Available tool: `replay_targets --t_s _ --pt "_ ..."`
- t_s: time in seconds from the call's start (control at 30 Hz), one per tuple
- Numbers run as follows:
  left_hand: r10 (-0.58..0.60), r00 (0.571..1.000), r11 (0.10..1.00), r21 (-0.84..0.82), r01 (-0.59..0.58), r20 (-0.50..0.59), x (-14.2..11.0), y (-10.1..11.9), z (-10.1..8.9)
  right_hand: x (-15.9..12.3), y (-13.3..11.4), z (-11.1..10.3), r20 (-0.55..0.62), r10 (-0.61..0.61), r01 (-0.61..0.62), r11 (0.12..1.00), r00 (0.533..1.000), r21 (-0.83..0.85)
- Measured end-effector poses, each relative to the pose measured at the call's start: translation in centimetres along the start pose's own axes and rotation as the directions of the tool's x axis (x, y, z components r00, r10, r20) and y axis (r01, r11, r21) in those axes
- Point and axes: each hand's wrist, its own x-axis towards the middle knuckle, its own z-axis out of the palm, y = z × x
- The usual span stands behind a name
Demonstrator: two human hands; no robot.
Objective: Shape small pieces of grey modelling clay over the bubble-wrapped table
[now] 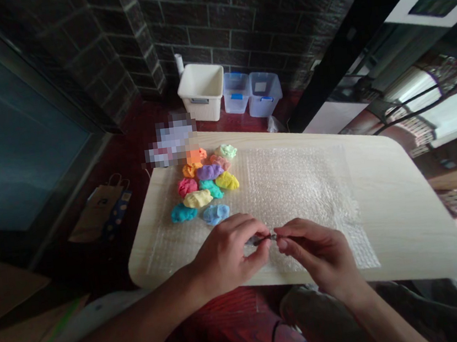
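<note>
My left hand is pinched shut over the near edge of the table, gripping a small dark piece between thumb and fingers. From the other side, the fingertips of my right hand pinch the same piece. It is mostly hidden, and I cannot make out its kind. Beyond my left hand lie several soft, clay-like lumps. Nearest is the light blue lump, with a teal lump and a pale yellow lump close by. Purple, bright yellow and red lumps sit farther back.
Bubble wrap covers much of the light wooden table. A white bin and two clear boxes with blue latches stand by the brick wall. A paper bag is on the floor at left.
</note>
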Motion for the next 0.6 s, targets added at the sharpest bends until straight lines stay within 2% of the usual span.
replay_targets --t_s 0.17,0.43,0.6 --pt "-0.01 1.0 1.0 -0.001 0.01 0.006 -0.05 0.01 0.14 -0.2 0.01 0.08 0.024 -0.028 0.03 0.997 0.999 -0.074" --pt "-0.057 0.998 0.997 -0.054 0.058 0.011 -0.11 0.14 0.3 -0.36 -0.2 0.31 0.04 0.035 -0.031 0.996 0.999 -0.081" --pt "-0.058 0.998 0.997 -0.048 0.059 0.02 -0.03 0.18 0.3 -0.45 -0.16 0.28 0.029 0.033 -0.029 0.993 0.999 -0.114"
